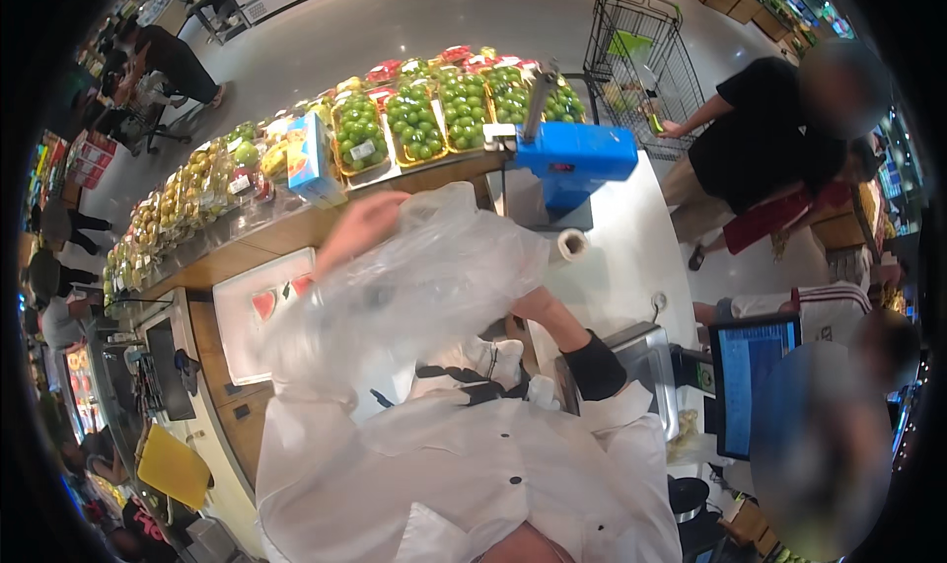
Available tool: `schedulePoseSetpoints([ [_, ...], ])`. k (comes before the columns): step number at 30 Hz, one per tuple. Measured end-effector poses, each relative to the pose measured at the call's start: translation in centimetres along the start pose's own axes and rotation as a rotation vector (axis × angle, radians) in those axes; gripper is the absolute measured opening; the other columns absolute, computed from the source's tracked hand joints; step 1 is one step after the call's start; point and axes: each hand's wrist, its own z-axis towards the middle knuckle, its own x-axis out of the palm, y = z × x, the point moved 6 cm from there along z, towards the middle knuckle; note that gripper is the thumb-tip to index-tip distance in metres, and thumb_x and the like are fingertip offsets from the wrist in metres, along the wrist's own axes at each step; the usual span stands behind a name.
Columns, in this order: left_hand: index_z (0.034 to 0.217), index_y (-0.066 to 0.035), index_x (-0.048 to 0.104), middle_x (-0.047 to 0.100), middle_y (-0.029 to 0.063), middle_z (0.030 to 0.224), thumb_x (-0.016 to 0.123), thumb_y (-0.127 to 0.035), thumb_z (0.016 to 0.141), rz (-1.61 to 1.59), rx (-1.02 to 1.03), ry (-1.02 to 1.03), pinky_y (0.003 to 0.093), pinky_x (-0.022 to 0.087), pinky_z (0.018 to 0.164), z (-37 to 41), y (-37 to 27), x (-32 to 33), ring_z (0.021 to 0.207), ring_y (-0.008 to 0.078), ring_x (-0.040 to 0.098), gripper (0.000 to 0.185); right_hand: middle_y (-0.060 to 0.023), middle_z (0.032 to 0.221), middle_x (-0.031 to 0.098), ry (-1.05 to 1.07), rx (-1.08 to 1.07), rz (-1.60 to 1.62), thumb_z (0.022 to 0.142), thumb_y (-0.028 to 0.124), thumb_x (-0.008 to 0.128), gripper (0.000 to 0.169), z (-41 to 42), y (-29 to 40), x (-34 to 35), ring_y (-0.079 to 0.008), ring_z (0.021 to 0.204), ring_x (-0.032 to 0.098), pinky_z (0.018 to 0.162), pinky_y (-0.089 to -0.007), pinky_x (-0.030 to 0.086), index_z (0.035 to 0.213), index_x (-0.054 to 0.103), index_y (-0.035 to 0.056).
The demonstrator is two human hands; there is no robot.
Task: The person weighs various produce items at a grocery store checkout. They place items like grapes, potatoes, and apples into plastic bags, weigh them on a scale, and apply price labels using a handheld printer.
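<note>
A clear plastic bag (414, 289), blurred by motion, spreads in front of my body above the counter. My right hand (531, 302), with a black cuff at the wrist, is shut on the bag's right side, its fingers partly covered by the film. At the bag's far edge is my left hand (373, 219), smeared by motion, so its grip is not clear. Below the left forearm, a white tray (240, 359) holds red watermelon pieces (264, 305). Just right of the bag stands a roll (572, 246), seen end-on.
Packed green fruit (414, 119) and a blue carton (314, 159) line the counter's far edge. A blue machine (577, 152) stands at right, near a metal-rimmed tray (658, 374) and a monitor (758, 385). Beyond, a person (769, 134) holds a shopping cart (644, 60).
</note>
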Motion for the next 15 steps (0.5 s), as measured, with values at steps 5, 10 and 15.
schedulePoseSetpoints([
  [5, 0.117, -0.003, 0.062, 0.068, 0.0076, 0.104, 0.051, -0.023, 0.101, -0.275, -0.191, 0.218, 0.0309, 0.048, 0.084, 2.7, 13.4, 7.6, 0.095, 0.0139, 0.062, 0.028, -0.0097, 0.115, 0.062, 0.146, 0.176, 0.008, 0.082, 0.009, 0.068, 0.048, 8.2, 0.1, -0.4, -0.0239, 0.084, 0.063, 0.077, -0.0349, 0.051, 0.127, 0.052, 0.0015],
  [10, 0.115, -0.004, 0.062, 0.067, 0.0066, 0.1, 0.053, -0.022, 0.1, -0.127, -0.045, 0.188, 0.0311, 0.049, 0.079, 6.9, 11.6, 10.3, 0.091, 0.0125, 0.062, 0.026, -0.0031, 0.093, 0.062, -0.256, 0.836, 0.409, 0.087, 0.006, 0.057, 0.025, 7.3, -5.2, -2.4, -0.0117, 0.072, 0.059, 0.064, -0.0305, 0.048, 0.112, 0.059, 0.0017],
  [15, 0.111, -0.003, 0.054, 0.056, 0.0171, 0.086, 0.064, -0.012, 0.089, 0.484, 0.488, -0.046, 0.041, 0.042, 0.071, 10.3, 8.1, 9.7, 0.081, 0.038, 0.053, 0.026, -0.0017, 0.083, 0.058, -0.53, 0.642, 0.434, 0.089, 0.007, 0.054, 0.015, 6.4, -11.5, -5.8, -0.0111, 0.073, 0.053, 0.066, -0.0286, 0.044, 0.103, 0.06, 0.0048],
])
